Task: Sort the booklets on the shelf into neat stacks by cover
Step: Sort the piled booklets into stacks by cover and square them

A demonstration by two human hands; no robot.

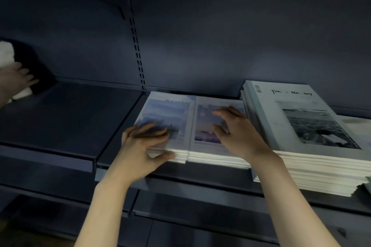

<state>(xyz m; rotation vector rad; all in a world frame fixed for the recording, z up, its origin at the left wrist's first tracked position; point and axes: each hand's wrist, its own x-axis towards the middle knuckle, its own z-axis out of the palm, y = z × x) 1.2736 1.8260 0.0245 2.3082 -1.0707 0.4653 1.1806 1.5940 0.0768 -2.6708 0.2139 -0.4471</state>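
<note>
Presently, the left hand gripped the left stack at its near corner, thumb beneath, while the right hand hovered spread over the adjoining stack.

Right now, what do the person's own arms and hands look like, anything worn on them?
Both forearms are bare up to the frame edge, no sleeves showing. The left hand and right hand wear no gloves; no ring, watch or bracelet is visible, though blur limits detail.

Dark blue-grey shelf; pale blue-covered booklets; grey, black-and-white-photo stack.
</note>
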